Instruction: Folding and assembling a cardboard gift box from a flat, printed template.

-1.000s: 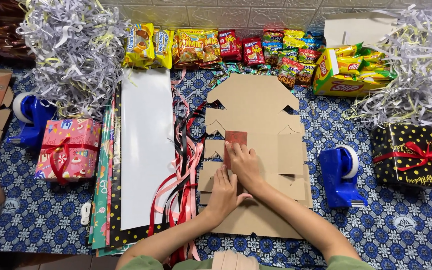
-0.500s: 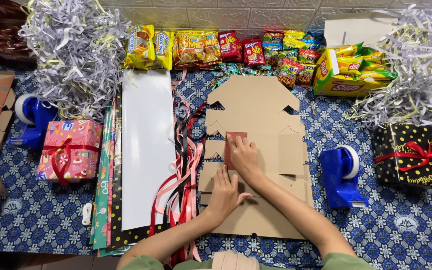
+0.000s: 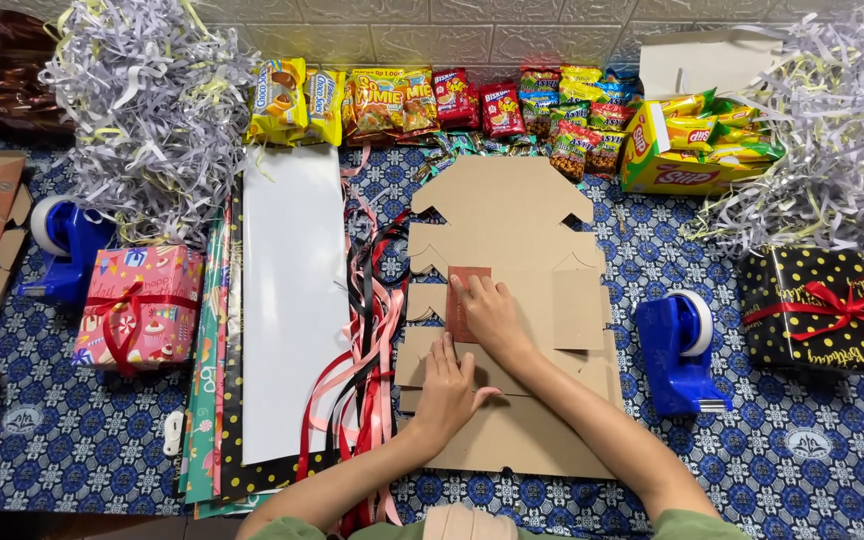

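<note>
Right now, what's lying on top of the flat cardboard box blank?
On the flat cardboard blank: a small reddish card, with the right hand on it, and the left hand pressing the cardboard. The hand hides part of the card.

Your left hand and right hand press flat on the unfolded cardboard box blank. Ribbons lie left; a blue tape dispenser stands right.

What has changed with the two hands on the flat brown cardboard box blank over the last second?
Very little. The right hand slid slightly up and left along the small reddish-brown card on the flat brown cardboard box blank. The left hand stayed pressed flat on the blank. Nothing was picked up or released; the blue tape dispenser did not move.
</note>
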